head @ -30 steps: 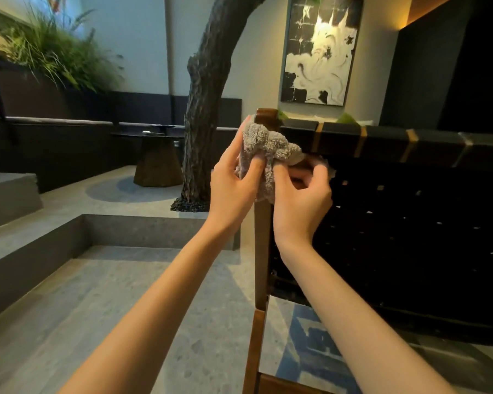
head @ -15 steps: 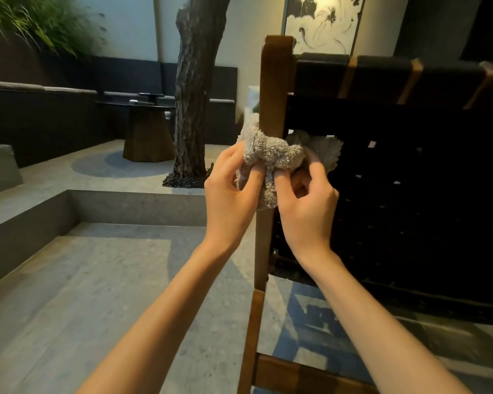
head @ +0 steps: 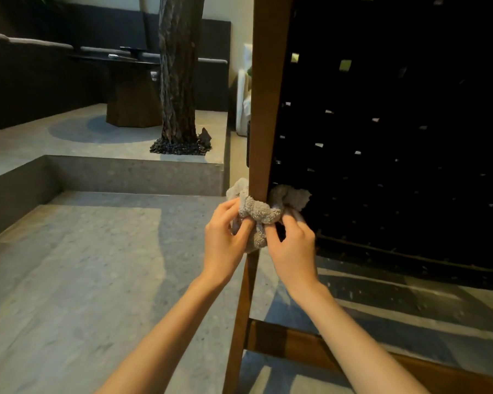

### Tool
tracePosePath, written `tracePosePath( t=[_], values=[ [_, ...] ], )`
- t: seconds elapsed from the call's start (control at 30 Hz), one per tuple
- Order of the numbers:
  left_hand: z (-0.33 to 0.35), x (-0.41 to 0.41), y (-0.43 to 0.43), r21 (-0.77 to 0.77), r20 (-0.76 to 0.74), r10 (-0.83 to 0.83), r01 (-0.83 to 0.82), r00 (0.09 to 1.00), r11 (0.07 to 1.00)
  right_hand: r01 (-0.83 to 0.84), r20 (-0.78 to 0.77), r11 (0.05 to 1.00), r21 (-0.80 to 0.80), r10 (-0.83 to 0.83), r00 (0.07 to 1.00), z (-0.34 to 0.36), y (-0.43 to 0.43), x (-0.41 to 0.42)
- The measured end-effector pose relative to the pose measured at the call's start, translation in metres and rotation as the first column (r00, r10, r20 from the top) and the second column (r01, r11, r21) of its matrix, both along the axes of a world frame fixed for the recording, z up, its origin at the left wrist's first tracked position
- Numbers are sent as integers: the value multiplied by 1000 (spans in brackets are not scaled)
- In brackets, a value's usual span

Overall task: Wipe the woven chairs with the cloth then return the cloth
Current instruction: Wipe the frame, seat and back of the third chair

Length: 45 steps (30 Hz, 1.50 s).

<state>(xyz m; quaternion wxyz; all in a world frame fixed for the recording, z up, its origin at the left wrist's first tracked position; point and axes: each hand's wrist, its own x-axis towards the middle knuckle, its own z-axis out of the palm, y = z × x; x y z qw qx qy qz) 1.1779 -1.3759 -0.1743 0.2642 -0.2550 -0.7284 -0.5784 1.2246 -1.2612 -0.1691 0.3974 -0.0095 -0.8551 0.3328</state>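
Gripping a fluffy grey cloth (head: 259, 212) looped sideways around the chair's upright wooden post (head: 269, 95) at frame centre, left hand (head: 225, 242) and right hand (head: 292, 245) pinch its bunched ends.

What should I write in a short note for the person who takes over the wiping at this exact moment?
Left hand and right hand both grip the grey cloth, which is wrapped around the wooden post of the woven chair, low on the backrest. The wiping of this post is under way. Left: the lower leg, the rest of the frame, the woven panel, any other chairs, then return the cloth.
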Motion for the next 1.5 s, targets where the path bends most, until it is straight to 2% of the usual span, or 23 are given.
tracePosePath(
  t=[0.1,0.17,0.27,0.33,0.4,0.47,0.6,0.7,0.8,0.87,1.0,1.13,1.23,1.33,1.43,1.5],
  values=[
    [-31,-3,3,-65,105,-11,18,994,998,-13,247,1000,-16,17,969,-24,6,-3],
    [-45,-4,6,-99,197,-13,33,980,995,-6,330,1000,-20,13,944,-31,8,-5],
    [-51,-3,7,-130,240,11,21,971,991,-4,306,1000,23,-3,952,-30,6,-2],
    [-50,5,2,-149,232,36,-1,972,989,-23,276,994,110,-8,961,-31,6,6],
    [-52,16,-7,-166,201,60,-27,978,986,-46,294,993,110,12,956,-38,6,18],
    [-58,28,-13,-187,219,74,-32,973,982,-39,347,999,24,28,937,-50,4,26],
    [-81,23,-14,-230,344,77,5,936,973,30,453,998,-54,-2,891,-69,0,22],
    [-87,4,-6,-212,383,11,77,924,974,116,511,955,-271,41,859,-70,-2,8],
    [-83,-5,6,-122,418,-93,157,904,980,101,512,891,-442,158,844,-72,-5,-10],
    [-86,-10,10,-70,461,-145,198,876,978,64,486,898,-436,175,856,-80,-5,-20],
    [-104,-20,10,-135,489,-142,235,861,963,60,485,934,-353,128,865,-98,-1,-30],
    [-111,-19,10,-125,467,-158,241,870,962,65,484,965,-253,68,873,-110,0,-30],
    [-120,-12,4,-136,491,-183,283,852,950,51,504,969,-240,80,860,-122,-1,-22],
    [-141,-1,-8,-137,576,-204,339,791,931,16,580,972,-236,128,805,-138,-3,-3],
    [-162,14,-19,-143,673,-222,419,705,897,-35,704,975,-219,183,687,-149,-6,12],
    [-166,17,-22,-139,697,-240,456,675,879,-59,740,959,-279,253,623,-153,-6,11]
  ],
)
